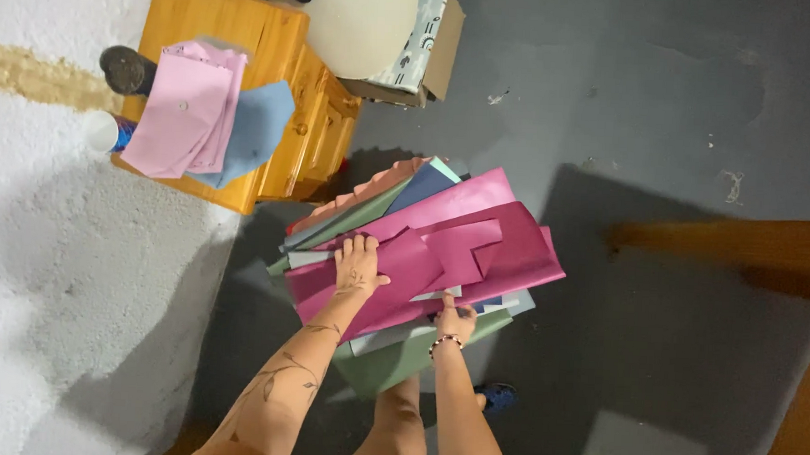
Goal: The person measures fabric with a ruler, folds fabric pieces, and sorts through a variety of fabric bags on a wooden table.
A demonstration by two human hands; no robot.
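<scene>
Left hand [358, 266] spread flat on magenta sheet [477, 244], right hand [454, 319] pinching the stack of coloured sheets [399, 355] edge

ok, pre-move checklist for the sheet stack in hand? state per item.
1. Left hand flat on top magenta sheet: ok.
2. Right hand gripping stack's near edge: ok, though fingers partly hidden.
3. Stack of coloured flat sheets squared up: not ok, sheets fan out unevenly.
4. Stack supported underneath: cannot tell.
5. Wooden drawer cabinet top free for sheets: not ok, pink envelope-shaped pieces and blue piece lie there.
</scene>
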